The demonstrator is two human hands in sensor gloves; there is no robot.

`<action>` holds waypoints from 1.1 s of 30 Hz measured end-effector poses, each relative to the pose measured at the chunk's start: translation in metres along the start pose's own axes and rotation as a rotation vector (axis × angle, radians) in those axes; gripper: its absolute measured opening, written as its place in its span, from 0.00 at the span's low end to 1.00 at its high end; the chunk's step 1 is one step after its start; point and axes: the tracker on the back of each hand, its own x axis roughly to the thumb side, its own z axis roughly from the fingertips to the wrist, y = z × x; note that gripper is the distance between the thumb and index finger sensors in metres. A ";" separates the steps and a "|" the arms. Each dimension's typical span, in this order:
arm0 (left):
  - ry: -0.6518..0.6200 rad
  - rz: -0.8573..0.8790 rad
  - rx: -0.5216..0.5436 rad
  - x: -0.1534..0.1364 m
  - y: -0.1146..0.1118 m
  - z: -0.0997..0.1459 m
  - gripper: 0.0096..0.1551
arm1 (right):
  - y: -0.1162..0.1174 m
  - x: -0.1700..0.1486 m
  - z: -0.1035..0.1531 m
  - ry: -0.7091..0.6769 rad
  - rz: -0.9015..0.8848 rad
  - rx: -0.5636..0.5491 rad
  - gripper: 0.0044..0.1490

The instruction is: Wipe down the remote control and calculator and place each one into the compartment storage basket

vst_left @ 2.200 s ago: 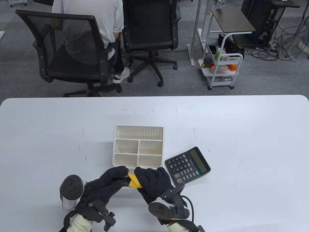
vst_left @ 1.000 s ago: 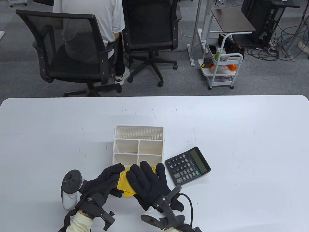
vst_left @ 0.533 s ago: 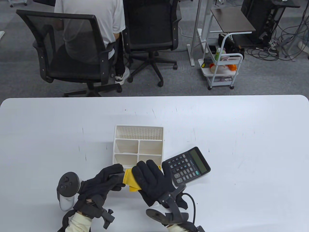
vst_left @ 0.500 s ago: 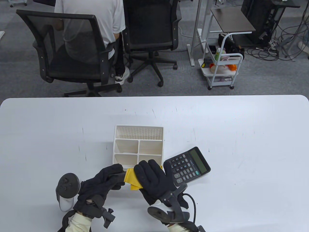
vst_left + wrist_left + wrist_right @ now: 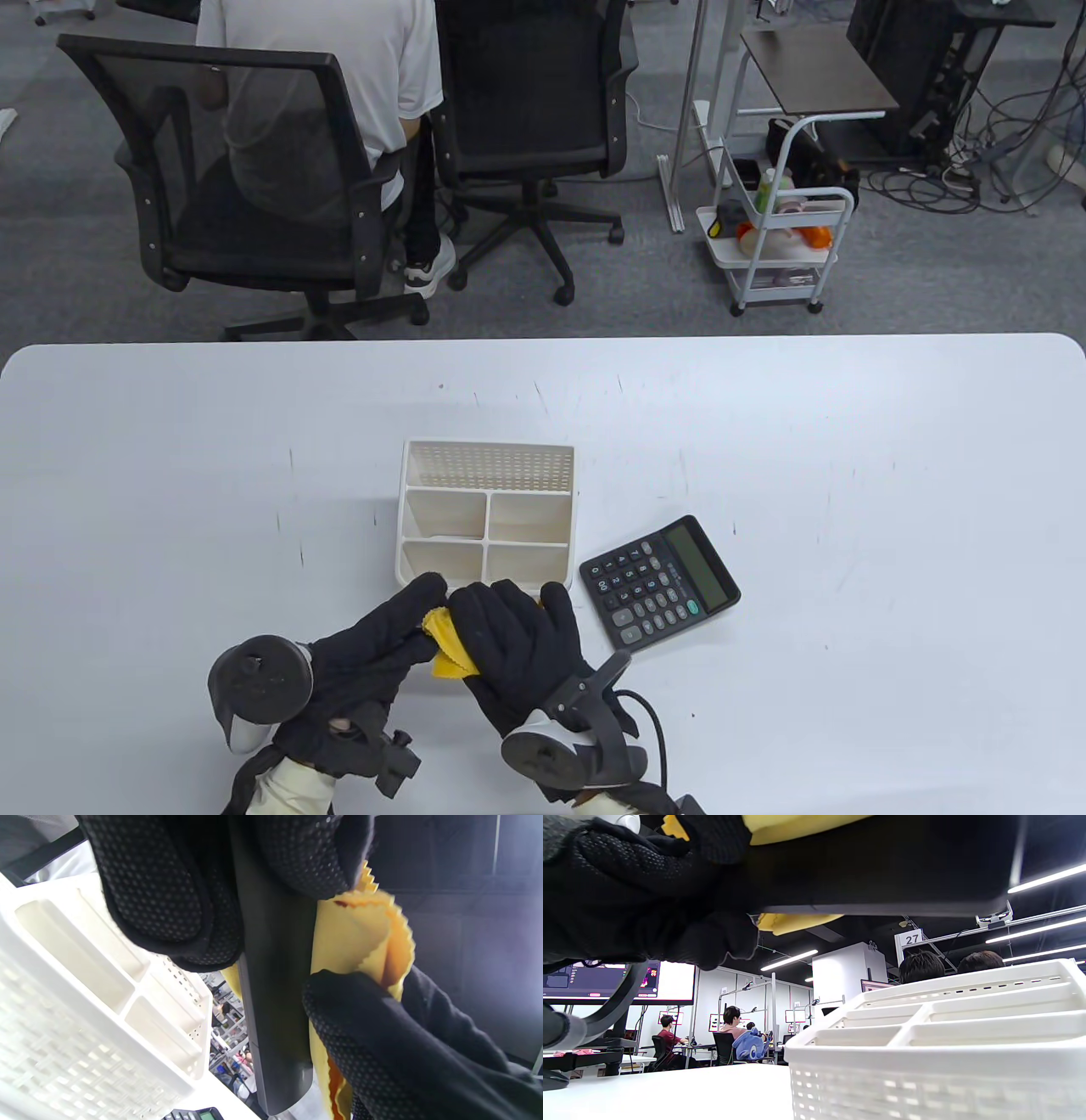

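White table (image 5: 848,467), office chairs behind; left hand (image 5: 373,645) grips remote (image 5: 275,997) by basket (image 5: 407,509); right hand (image 5: 517,645) has slid back, fingers pressing yellow cloth (image 5: 445,649) on it; mid-wipe; calculator (image 5: 659,581) untouched.

One calculator (image 5: 660,582) is counted on the surface (image 5: 848,475). One remote control (image 5: 273,984) is seen in the left wrist view. One yellow cloth (image 5: 447,645) is present. One compartment storage basket (image 5: 485,446) is counted, divided into five compartments: one long perforated one at the far side and four smaller ones in two rows. Two gloved hands are seen, one left (image 5: 373,649) and one right (image 5: 517,649), each with one tracker strapped on. Two office chairs (image 5: 254,170) and one white trolley (image 5: 785,246) are counted beyond the surface.
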 end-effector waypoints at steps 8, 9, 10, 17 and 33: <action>-0.018 0.004 0.127 -0.003 0.015 0.003 0.25 | -0.009 -0.027 0.005 0.132 -0.056 -0.030 0.36; -0.019 0.002 0.125 -0.003 0.015 0.003 0.25 | -0.010 -0.028 0.005 0.135 -0.078 -0.036 0.36; -0.019 0.000 0.119 -0.002 0.015 0.003 0.24 | -0.010 -0.027 0.005 0.135 -0.098 -0.038 0.36; -0.049 -0.013 0.055 -0.001 0.007 0.002 0.24 | -0.003 -0.019 0.002 0.097 -0.192 0.020 0.37; -0.011 -0.002 0.085 -0.004 0.016 0.003 0.24 | -0.005 -0.023 0.002 0.086 -0.237 0.006 0.36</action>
